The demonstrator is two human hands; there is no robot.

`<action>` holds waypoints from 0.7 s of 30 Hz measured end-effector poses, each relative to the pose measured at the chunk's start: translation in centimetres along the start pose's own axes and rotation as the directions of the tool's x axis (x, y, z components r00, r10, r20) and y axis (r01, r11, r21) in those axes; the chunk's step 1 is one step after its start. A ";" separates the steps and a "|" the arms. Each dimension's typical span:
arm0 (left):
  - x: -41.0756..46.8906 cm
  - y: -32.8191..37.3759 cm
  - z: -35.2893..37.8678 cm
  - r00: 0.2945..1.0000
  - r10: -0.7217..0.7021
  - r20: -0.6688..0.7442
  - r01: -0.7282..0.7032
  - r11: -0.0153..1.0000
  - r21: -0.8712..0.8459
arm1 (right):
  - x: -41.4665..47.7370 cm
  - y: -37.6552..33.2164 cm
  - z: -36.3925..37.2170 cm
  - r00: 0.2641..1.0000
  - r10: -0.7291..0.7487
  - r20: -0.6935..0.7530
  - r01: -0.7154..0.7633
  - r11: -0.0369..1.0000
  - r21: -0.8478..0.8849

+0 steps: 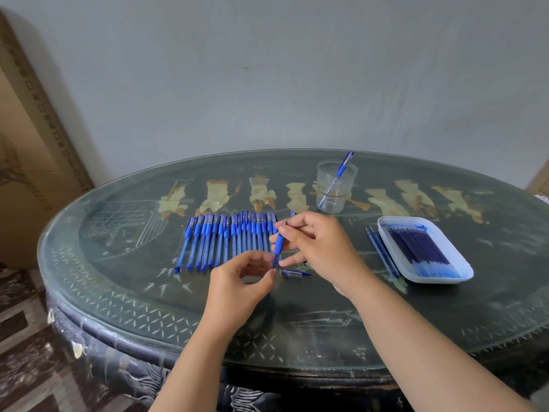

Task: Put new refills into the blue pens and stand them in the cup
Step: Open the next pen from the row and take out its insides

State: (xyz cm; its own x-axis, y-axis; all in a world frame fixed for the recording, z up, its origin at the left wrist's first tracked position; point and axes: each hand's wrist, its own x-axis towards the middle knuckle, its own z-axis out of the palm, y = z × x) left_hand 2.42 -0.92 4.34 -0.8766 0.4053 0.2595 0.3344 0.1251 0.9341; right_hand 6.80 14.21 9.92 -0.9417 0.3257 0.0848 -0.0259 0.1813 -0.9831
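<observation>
An uncapped blue pen point(278, 243) stands nearly upright above the table, tip pointing up. My right hand point(318, 248) pinches its blue grip section near the tip. My left hand point(243, 281) pinches its lower barrel end. The pen's cap point(294, 273) lies on the table just below the hands. A row of several capped blue pens point(225, 239) lies side by side to the left. The clear plastic cup point(335, 185) stands farther back with one blue pen point(341, 171) leaning in it.
A white tray point(398, 260) holding several blue refills point(421, 251) sits at the right. Two loose refills point(381, 254) lie on the table just left of the tray. The dark oval table point(148, 307) has a glass top; a wall rises behind it.
</observation>
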 end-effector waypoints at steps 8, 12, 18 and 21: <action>0.0 0.1 0.0 1.000 -0.016 0.010 0.015 1.000 0.021 | 0.3 0.1 0.1 1.000 -0.005 -0.017 0.003 0.996 -0.090; 0.1 -0.1 -0.3 0.999 -0.051 -0.017 0.051 0.999 0.005 | 0.5 1.1 -0.4 0.998 -0.014 -0.056 0.008 0.995 -0.099; 0.1 -0.2 -0.7 0.997 -0.077 -0.027 0.077 0.997 0.005 | 0.4 4.8 -0.9 0.996 0.028 0.088 0.046 0.673 -0.738; 0.0 -0.2 -0.5 0.997 -0.074 -0.007 0.074 0.997 0.014 | 0.4 5.4 -0.7 0.990 0.076 0.119 0.047 0.616 -0.786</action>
State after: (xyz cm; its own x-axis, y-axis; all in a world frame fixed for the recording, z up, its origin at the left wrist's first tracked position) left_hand 2.15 -1.39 4.30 -0.9011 0.3889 0.1916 0.2735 0.1669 0.9473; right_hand 6.52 15.92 4.78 -0.9740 0.2262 -0.0100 0.2038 0.8564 -0.4744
